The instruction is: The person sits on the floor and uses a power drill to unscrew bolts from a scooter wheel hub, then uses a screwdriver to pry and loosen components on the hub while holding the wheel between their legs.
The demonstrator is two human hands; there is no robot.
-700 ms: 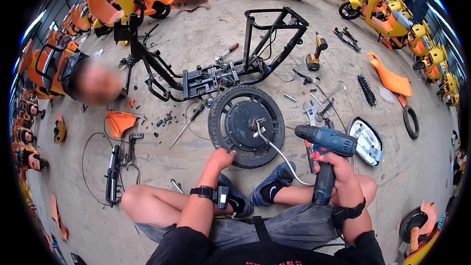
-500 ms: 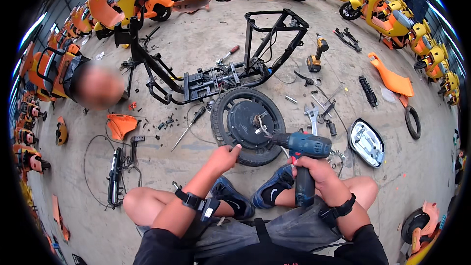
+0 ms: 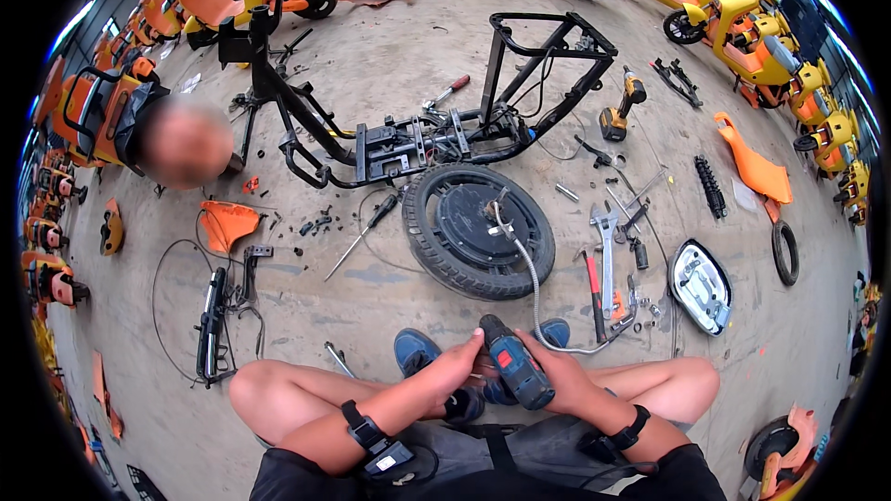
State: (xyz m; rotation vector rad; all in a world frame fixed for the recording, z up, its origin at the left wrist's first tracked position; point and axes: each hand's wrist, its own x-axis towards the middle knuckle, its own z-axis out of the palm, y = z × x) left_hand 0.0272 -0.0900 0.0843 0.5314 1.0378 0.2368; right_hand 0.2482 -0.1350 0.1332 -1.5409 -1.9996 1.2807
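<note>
My right hand (image 3: 557,373) is closed on a dark blue cordless drill (image 3: 522,371), low over my crossed legs. My left hand (image 3: 450,366) is at the drill's front left side with its thumb up by the chuck; its curled fingers are partly hidden, and what they hold I cannot make out. A black wheel with a hub motor (image 3: 464,232) lies flat on the floor beyond my feet, a silver cable (image 3: 534,288) running from its axle. Right of it lie a red-handled hammer (image 3: 594,283) and a large adjustable wrench (image 3: 608,255).
A bare black scooter frame (image 3: 380,158) stands behind the wheel. A yellow drill (image 3: 622,111), screwdriver (image 3: 380,209), orange panels (image 3: 752,158), shock absorber (image 3: 708,186), white-lined shell (image 3: 698,283) and small parts lie around. Rows of orange and yellow scooters (image 3: 733,28) line the edges. A blurred round shape (image 3: 186,144) is at left.
The blue drill has moved down and left from beside the wheel to above my legs. My left hand has left the tyre's near edge and come down beside the drill.
</note>
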